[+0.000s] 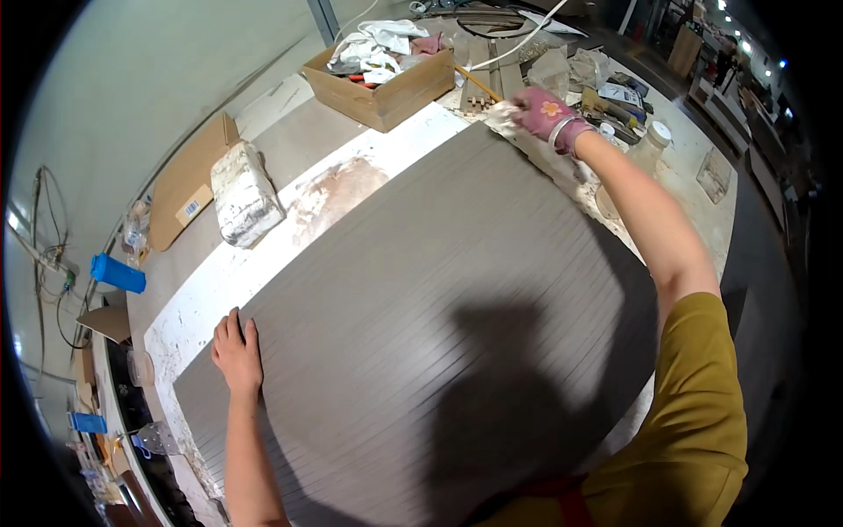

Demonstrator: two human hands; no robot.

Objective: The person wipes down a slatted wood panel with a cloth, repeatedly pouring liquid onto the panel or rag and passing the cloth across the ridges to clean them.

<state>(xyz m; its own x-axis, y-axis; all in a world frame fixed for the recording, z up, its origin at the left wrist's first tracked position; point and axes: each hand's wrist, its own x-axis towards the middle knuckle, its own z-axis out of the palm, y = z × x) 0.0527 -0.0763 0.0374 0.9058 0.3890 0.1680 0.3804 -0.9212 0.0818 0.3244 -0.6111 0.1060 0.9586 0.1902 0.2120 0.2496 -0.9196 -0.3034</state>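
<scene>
A large grey-brown panel [378,237] with fine streaks lies flat across the desk [198,307], its near side running down toward the person's olive shirt [702,413]. The bare left hand [237,358] rests at the panel's far-left edge, its grip wide, the thumb apart from the fingers. The right hand [540,114], in a pink glove [562,123], is at the panel's far corner, its grip narrow around a crumpled whitish cloth [503,114]. Beyond the far-left edge, a strip of stained white desktop gives room before the whitish block [244,193] and the cardboard box [386,97] of rags [382,39]. Past the right edge things sit tighter, with tools [610,110] and a capped bottle [650,147] near the right forearm [645,202]
</scene>
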